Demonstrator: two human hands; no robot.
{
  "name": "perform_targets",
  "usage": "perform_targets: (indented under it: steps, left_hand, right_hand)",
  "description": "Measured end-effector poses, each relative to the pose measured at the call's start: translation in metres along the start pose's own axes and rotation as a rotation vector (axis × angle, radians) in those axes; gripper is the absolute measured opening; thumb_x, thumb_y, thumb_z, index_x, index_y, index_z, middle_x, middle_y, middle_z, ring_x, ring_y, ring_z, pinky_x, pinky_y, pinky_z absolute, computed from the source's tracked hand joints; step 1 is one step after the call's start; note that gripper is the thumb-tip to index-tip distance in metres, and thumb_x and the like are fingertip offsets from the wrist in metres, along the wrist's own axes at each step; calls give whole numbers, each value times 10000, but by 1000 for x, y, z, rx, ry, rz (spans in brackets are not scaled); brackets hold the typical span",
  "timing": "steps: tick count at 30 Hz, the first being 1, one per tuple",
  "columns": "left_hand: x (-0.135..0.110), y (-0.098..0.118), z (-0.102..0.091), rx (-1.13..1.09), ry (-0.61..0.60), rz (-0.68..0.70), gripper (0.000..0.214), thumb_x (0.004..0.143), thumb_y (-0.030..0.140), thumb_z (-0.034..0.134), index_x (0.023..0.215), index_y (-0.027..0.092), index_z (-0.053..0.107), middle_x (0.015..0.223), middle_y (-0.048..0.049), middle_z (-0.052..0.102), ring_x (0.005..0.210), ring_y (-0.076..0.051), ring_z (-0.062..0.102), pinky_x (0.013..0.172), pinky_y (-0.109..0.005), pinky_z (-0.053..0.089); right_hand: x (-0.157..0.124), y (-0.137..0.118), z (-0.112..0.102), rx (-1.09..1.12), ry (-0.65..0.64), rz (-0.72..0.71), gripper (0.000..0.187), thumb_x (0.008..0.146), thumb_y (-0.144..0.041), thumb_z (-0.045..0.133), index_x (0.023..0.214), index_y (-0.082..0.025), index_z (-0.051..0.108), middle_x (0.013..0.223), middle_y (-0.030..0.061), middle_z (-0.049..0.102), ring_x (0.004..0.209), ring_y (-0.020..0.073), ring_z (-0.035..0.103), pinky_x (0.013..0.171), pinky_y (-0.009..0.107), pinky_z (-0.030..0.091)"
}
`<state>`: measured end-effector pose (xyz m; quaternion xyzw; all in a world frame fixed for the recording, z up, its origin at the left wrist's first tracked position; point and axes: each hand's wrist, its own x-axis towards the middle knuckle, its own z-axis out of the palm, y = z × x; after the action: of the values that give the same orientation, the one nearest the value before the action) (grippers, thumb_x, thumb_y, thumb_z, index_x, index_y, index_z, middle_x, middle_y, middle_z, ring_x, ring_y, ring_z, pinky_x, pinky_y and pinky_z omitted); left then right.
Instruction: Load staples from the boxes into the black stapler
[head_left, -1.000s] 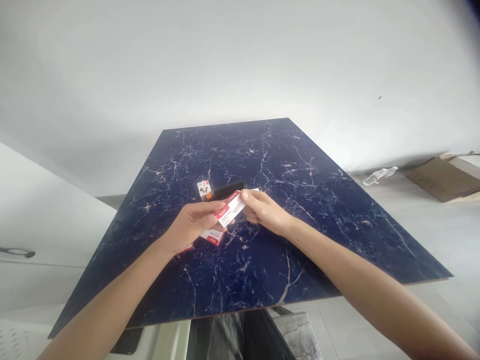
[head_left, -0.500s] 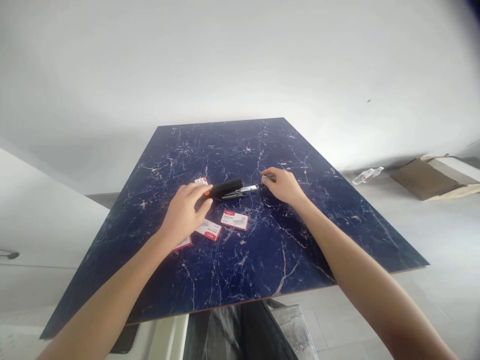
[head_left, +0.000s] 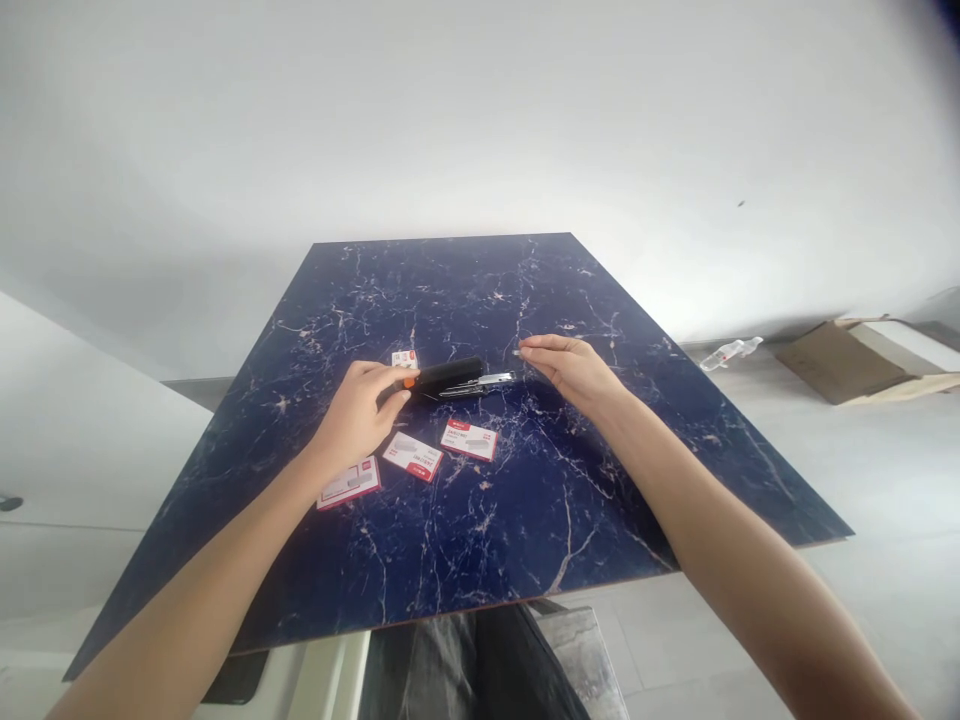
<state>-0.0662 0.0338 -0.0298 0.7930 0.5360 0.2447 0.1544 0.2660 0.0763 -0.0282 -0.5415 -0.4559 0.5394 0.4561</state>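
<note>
Print is present on the three red-and-white boxes (head_left: 469, 439) (head_left: 413, 456) (head_left: 348, 483) on the table, but none of it is legible at this resolution.

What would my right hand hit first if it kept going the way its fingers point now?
Probably the metal front end of the stapler. The right hand points left toward it, fingertips just short of its tip, pinching something small I can't identify. Height above the table is unclear.
</note>
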Motion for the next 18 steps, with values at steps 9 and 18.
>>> perform_targets:
  steps: [9,18]
  left_hand:
    - [-1,3,1,42,-21,63,293,1008,239,527,1272,216,651,1202,-93,703,1189,-285,567,994,-458,507]
    - [0,3,1,68,-37,61,304,1011,248,508,1290,219,627,1218,-90,708,1177,-299,563,986,-472,502]
  right_hand:
    - [-23,-5,26,-516,-130,-452,123,893,-285,733,1007,-261,772,1040,13,785,969,215,737,940,392,582]
    - [-15,4,23,-712,-171,-445,117,896,-257,724,997,-268,782,1021,7,782,932,210,723,868,364,565]
